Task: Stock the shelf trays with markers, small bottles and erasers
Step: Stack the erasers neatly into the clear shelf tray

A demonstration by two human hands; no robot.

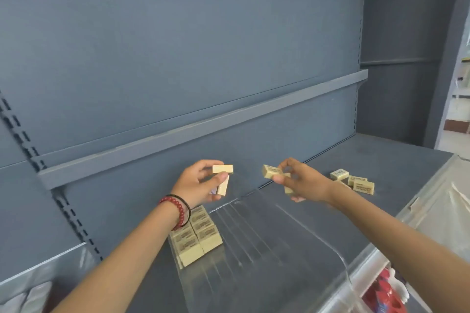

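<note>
My left hand (197, 181) holds two cream erasers (223, 169), one flat between thumb and fingers, one hanging below it. My right hand (304, 181) also holds two erasers (270, 171), one pinched at the fingertips and one lower in the palm. Both hands hover above a clear plastic tray (267, 239) with ridged dividers on the grey shelf. Several erasers (197, 236) stand stacked in the tray's left part, under my left wrist. Three loose erasers (354, 180) lie on the shelf behind my right hand.
The grey shelf board (381, 160) runs right to a post. An upper shelf ledge (203, 126) hangs above. A clear bin (437, 206) sits at the right, with red-capped items (384, 292) lower right. Another clear tray (38, 279) is at the lower left.
</note>
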